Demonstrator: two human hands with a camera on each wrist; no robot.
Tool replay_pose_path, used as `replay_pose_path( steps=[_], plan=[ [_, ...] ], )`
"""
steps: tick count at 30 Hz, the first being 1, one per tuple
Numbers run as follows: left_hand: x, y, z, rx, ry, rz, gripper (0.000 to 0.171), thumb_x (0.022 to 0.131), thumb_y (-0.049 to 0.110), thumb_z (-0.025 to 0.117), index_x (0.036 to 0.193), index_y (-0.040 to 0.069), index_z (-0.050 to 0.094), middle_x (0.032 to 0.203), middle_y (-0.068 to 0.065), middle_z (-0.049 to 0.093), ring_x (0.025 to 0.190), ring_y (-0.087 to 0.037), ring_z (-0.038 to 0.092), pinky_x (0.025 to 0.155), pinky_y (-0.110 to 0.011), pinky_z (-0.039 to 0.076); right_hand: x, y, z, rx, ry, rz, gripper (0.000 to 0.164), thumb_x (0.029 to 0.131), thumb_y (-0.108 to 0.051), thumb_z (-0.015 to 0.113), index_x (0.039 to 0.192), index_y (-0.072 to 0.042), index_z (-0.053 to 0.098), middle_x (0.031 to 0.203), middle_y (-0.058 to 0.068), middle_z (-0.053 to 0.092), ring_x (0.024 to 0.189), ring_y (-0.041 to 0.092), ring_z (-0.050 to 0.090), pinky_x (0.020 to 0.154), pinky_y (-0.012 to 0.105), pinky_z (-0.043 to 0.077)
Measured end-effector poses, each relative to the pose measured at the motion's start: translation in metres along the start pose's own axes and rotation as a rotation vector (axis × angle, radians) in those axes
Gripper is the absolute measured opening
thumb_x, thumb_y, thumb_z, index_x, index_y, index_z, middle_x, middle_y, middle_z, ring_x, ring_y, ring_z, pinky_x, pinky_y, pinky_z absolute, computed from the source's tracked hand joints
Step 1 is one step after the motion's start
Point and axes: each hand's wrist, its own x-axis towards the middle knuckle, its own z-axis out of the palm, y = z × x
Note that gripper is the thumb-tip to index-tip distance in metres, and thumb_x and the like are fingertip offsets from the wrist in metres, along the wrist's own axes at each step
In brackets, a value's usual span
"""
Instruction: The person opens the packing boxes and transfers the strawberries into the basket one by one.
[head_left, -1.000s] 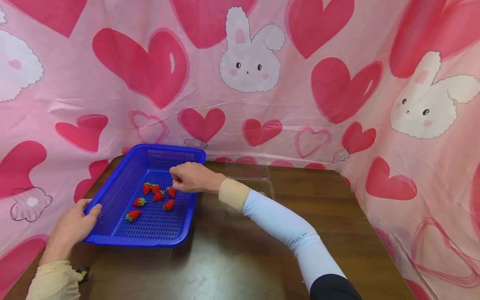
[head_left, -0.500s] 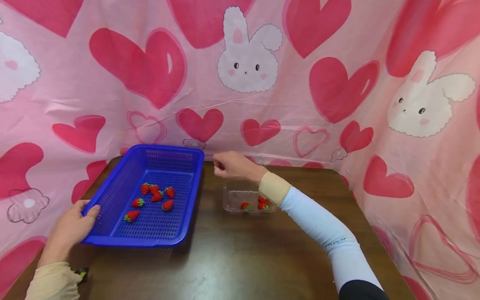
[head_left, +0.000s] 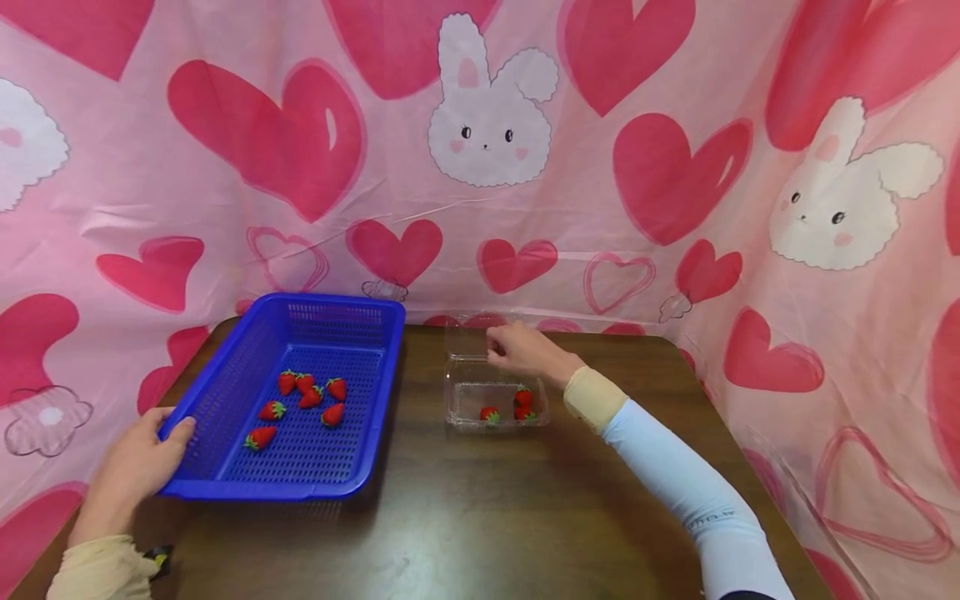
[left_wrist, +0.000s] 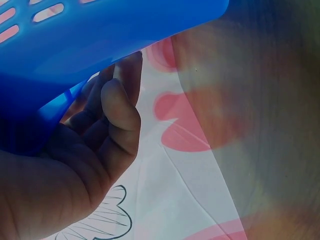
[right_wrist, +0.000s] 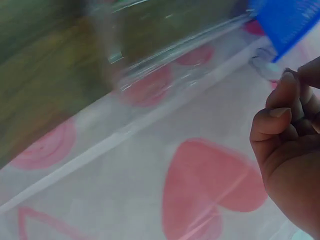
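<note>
A blue perforated plastic basket [head_left: 296, 490] tilts on the left of the table, with several red strawberries [head_left: 311, 397] lying on its bottom. My left hand [head_left: 142, 457] grips its near left rim, thumb on top; in the left wrist view its fingers curl by the blue wall [left_wrist: 110, 35]. Over the hinge side of a clear, lidded plastic box [head_left: 459, 414] hovers my right hand [head_left: 528, 350], fingers curled and drawn together. In the right wrist view, whether anything sits between those fingertips [right_wrist: 280, 113] is hidden. Three strawberries [head_left: 490, 414] lie inside the box.
The brown wooden table [head_left: 465, 517] carries everything. A pink curtain [head_left: 405, 192] with hearts and rabbits hangs close behind the table and along its sides. A small black and yellow thing [head_left: 159, 560] shows beside my left sleeve.
My right hand has moved right, from above the blue basket to above the clear box. The left hand keeps its grip on the basket rim. The strawberries in view lie as before.
</note>
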Motion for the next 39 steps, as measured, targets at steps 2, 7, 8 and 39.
replay_pose_path(
  steps=[2,7,8,39],
  plan=[
    [0.000,0.000,-0.001,0.002,0.000,-0.001,0.055,0.103,0.032,0.039,0.131,-0.016,0.037,0.111,-0.044,0.053,0.094,-0.054,0.055,0.077,-0.059,0.044,-0.006,0.006,0.003,-0.039,-0.018,0.019,0.011,0.088,-0.014,0.060,0.079,-0.014,0.054,0.065,-0.004,0.050,0.058,0.009,0.044,0.053,0.022,0.039],
    [0.000,0.000,-0.001,-0.002,0.002,0.000,0.055,0.104,0.031,0.040,0.131,-0.017,0.037,0.110,-0.044,0.054,0.092,-0.053,0.056,0.076,-0.058,0.044,-0.017,0.017,0.012,-0.127,-0.139,0.062,0.013,0.088,-0.013,0.064,0.081,-0.015,0.054,0.067,-0.005,0.050,0.059,0.009,0.044,0.054,0.024,0.040],
    [0.000,-0.001,-0.001,-0.002,-0.001,-0.003,0.056,0.104,0.031,0.039,0.131,-0.017,0.037,0.110,-0.044,0.053,0.092,-0.052,0.056,0.076,-0.058,0.044,-0.018,0.018,0.014,-0.133,-0.174,0.068,0.013,0.088,-0.013,0.065,0.082,-0.015,0.054,0.068,-0.005,0.051,0.059,0.009,0.045,0.055,0.024,0.041],
    [0.002,-0.002,0.001,0.005,-0.019,-0.048,0.060,0.104,0.037,0.038,0.134,-0.015,0.036,0.118,-0.046,0.049,0.099,-0.058,0.053,0.078,-0.062,0.044,-0.018,0.004,0.049,-0.369,-0.408,0.119,0.012,0.082,-0.003,0.072,0.078,-0.012,0.065,0.077,0.004,0.066,0.064,0.017,0.051,0.069,0.038,0.057]
  ],
)
